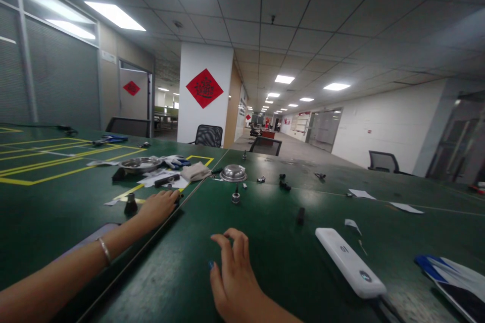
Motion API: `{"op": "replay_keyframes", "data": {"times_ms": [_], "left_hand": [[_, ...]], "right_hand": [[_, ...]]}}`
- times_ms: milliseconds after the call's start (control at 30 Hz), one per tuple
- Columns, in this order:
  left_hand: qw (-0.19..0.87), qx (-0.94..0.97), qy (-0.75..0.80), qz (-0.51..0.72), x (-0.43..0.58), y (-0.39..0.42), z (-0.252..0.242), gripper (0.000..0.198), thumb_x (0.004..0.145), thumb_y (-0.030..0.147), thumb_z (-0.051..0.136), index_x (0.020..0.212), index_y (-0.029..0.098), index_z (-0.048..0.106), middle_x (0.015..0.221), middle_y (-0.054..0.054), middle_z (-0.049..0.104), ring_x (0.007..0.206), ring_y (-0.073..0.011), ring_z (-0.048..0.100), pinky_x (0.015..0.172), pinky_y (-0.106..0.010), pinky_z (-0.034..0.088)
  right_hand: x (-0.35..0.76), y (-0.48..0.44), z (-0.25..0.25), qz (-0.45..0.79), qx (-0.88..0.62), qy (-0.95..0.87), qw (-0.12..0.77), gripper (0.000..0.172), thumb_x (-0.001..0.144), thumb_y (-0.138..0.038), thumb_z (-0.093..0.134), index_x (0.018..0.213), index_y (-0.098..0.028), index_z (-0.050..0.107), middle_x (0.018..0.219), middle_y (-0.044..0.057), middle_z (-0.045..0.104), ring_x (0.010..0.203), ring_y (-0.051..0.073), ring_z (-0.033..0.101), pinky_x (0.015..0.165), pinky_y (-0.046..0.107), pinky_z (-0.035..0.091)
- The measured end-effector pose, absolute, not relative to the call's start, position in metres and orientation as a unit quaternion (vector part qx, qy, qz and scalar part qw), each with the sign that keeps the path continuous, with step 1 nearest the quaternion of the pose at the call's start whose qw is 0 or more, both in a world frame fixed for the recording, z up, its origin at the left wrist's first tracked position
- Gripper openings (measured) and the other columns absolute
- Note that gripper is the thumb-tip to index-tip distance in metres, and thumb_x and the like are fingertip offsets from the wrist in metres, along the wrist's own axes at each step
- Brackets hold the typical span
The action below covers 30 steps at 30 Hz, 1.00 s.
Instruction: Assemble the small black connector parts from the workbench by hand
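My left hand (161,206) reaches over the green table, its fingers curled down. A small dark piece shows at its fingertips; what it is I cannot make out. Beside that hand stands a dark cone-shaped fitting (131,205). My right hand (235,272) is open above the tabletop, thumb and fingers apart with nothing between them. Ahead of it a small metal part with an upright stem (235,196) stands on the table. Behind that lies a round shiny metal dish (233,173). A black cylinder (300,216) lies to the right.
A metal bowl (140,163), a glove (174,161), a beige cloth (196,171) and a black-handled tool (166,180) lie at the left. Small black fittings (284,182) are scattered ahead. A white power bank-like box (349,262) with a cable sits at the right, near a blue-white packet (454,277).
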State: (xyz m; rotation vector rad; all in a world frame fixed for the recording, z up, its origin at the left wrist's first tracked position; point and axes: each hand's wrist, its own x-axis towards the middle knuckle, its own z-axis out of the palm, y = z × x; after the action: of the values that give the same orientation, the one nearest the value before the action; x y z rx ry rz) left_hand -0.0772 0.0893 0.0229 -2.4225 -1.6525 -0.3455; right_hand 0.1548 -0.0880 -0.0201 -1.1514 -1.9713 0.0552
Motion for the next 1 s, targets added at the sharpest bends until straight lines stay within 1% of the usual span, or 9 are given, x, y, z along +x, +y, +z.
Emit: {"op": "replay_keyframes", "data": {"times_ms": [67, 167, 233, 367, 500, 600, 733, 900, 1000], "left_hand": [[0.094, -0.824, -0.550, -0.099, -0.068, 0.086, 0.020, 0.029, 0.082, 0.018, 0.038, 0.105, 0.011, 0.055, 0.100, -0.017, 0.060, 0.097, -0.0304, 0.056, 0.080, -0.041, 0.043], [0.081, -0.840, -0.530, -0.080, -0.054, 0.081, 0.015, 0.025, 0.082, 0.012, 0.037, 0.097, 0.012, 0.057, 0.095, -0.015, 0.061, 0.092, -0.0268, 0.058, 0.077, -0.036, 0.045], [0.073, -0.849, -0.518, -0.078, -0.047, 0.078, 0.012, 0.024, 0.082, 0.010, 0.036, 0.093, 0.012, 0.058, 0.091, -0.013, 0.061, 0.090, -0.0249, 0.059, 0.078, -0.034, 0.045], [0.061, -0.864, -0.493, -0.083, -0.033, 0.064, 0.009, 0.021, 0.084, 0.014, 0.037, 0.093, 0.013, 0.057, 0.094, -0.011, 0.060, 0.090, -0.0228, 0.057, 0.083, -0.035, 0.043], [0.021, -0.882, -0.460, -0.104, -0.013, 0.028, 0.008, 0.023, 0.084, 0.018, 0.039, 0.096, 0.014, 0.058, 0.100, -0.011, 0.060, 0.092, -0.0238, 0.055, 0.086, -0.039, 0.043], [-0.031, -0.900, -0.417, -0.121, 0.003, -0.008, 0.007, 0.027, 0.083, 0.024, 0.043, 0.103, 0.014, 0.059, 0.109, -0.012, 0.059, 0.104, -0.0257, 0.051, 0.094, -0.041, 0.041], [-0.055, -0.902, -0.410, -0.120, 0.010, -0.033, 0.000, 0.047, 0.071, 0.011, 0.047, 0.118, 0.014, 0.053, 0.123, -0.012, 0.055, 0.120, -0.0277, 0.043, 0.105, -0.043, 0.032], [-0.072, -0.877, -0.439, -0.182, -0.011, -0.018, -0.015, 0.048, 0.076, 0.017, 0.042, 0.123, 0.012, 0.049, 0.131, -0.013, 0.049, 0.125, -0.0296, 0.039, 0.104, -0.044, 0.034], [-0.109, -0.854, -0.465, -0.205, -0.024, -0.005, -0.020, 0.046, 0.079, 0.018, 0.038, 0.123, 0.012, 0.048, 0.128, -0.014, 0.052, 0.119, -0.0266, 0.047, 0.102, -0.041, 0.037]], "right_hand": [[0.155, -0.088, -0.020, 0.021, -0.459, -0.786, 0.414, 0.058, 0.071, -0.002, 0.047, 0.125, -0.021, 0.037, 0.119, 0.012, 0.036, 0.114, 0.027, 0.037, 0.098, 0.050, 0.036], [0.155, -0.089, -0.020, 0.024, -0.462, -0.788, 0.406, 0.058, 0.071, -0.002, 0.048, 0.125, -0.021, 0.038, 0.119, 0.012, 0.036, 0.115, 0.027, 0.037, 0.098, 0.050, 0.036], [0.154, -0.089, -0.020, 0.025, -0.464, -0.789, 0.401, 0.059, 0.070, -0.002, 0.049, 0.125, -0.022, 0.038, 0.119, 0.012, 0.036, 0.115, 0.027, 0.037, 0.098, 0.049, 0.036], [0.153, -0.090, -0.019, 0.023, -0.474, -0.787, 0.394, 0.057, 0.070, -0.003, 0.049, 0.124, -0.021, 0.040, 0.120, 0.012, 0.038, 0.116, 0.027, 0.038, 0.098, 0.049, 0.036], [0.153, -0.088, -0.021, 0.023, -0.490, -0.785, 0.378, 0.058, 0.070, -0.004, 0.049, 0.125, -0.021, 0.040, 0.122, 0.012, 0.039, 0.117, 0.028, 0.037, 0.098, 0.051, 0.034], [0.153, -0.085, -0.025, 0.016, -0.519, -0.775, 0.360, 0.062, 0.071, -0.005, 0.050, 0.130, -0.020, 0.038, 0.126, 0.014, 0.039, 0.118, 0.031, 0.036, 0.098, 0.054, 0.034], [0.154, -0.081, -0.029, 0.015, -0.533, -0.775, 0.339, 0.061, 0.074, -0.010, 0.049, 0.134, -0.017, 0.036, 0.131, 0.015, 0.040, 0.121, 0.034, 0.034, 0.098, 0.054, 0.032], [0.155, -0.076, -0.031, 0.037, -0.525, -0.793, 0.307, 0.044, 0.076, -0.011, 0.048, 0.120, -0.016, 0.054, 0.118, 0.013, 0.054, 0.110, 0.031, 0.045, 0.094, 0.050, 0.038], [0.155, -0.075, -0.031, 0.029, -0.531, -0.790, 0.305, 0.043, 0.074, -0.007, 0.048, 0.115, -0.016, 0.057, 0.117, 0.014, 0.054, 0.109, 0.030, 0.047, 0.092, 0.048, 0.040]]}}
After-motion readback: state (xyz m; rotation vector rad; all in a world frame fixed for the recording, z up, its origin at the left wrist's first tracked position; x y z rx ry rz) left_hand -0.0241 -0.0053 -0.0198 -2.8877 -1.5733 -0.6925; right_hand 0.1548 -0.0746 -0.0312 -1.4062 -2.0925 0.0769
